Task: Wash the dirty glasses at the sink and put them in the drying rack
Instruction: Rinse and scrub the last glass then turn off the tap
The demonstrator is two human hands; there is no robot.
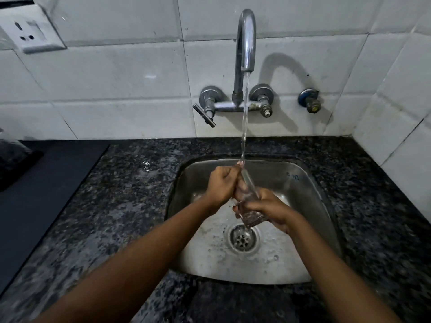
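Socket plate (28, 29) high on the tiled wall at far left, no lettering legible. Dark mat (46, 173) along the counter's left edge. Speckled granite counter (130, 194) wet near the sink's back left corner. Steel sink (310, 183) set toward the counter's right, drain (242, 238) at its middle. Wall tap (245, 43) above the sink's back edge, running in a thin stream (244, 127) onto the glass.

Left hand (221, 185) curled in a fist at the mouth of the clear glass (249, 197), fingers apparently tucked inside; exact contact hard to tell. Right hand (270, 210) wrapped round the lower half and base. Glass tilted over the sink, mouth up toward the stream, base just above the drain.

Risks, as judgement: wet glass slipping from the right hand and striking the steel basin; cracking under pressure from fingers wedged inside; splashing onto the counter. No drying rack in view.

Writing: a faint blue mark (292, 176) on the sink's back right wall, unreadable. No brand readable anywhere.
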